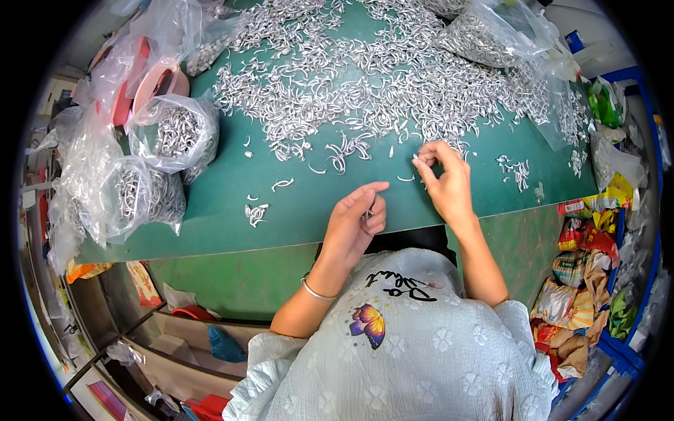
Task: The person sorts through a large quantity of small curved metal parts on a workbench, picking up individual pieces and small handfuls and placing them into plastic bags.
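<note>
Many small curved silver metal pieces (302, 105) lie heaped over the green tabletop (232, 210). Near the table's front edge, my left hand (354, 221) has its index finger stretched to the right and the other fingers curled. Small silver pieces show in that curl, partly hidden. My right hand (448, 184) is at the near side of the heap, thumb and index finger pinched on a tiny silver piece (415, 159). One loose curved piece (405, 179) rests on the table between my hands. A small cluster (348, 149) lies just beyond them.
Clear plastic bags of metal pieces (179, 133) stand along the left side, beside a pink tape dispenser (160, 83). Another filled bag (484, 38) lies at the back right. Small piles sit left (255, 213) and right (516, 172). Colourful packages (565, 302) fill a blue rack at right.
</note>
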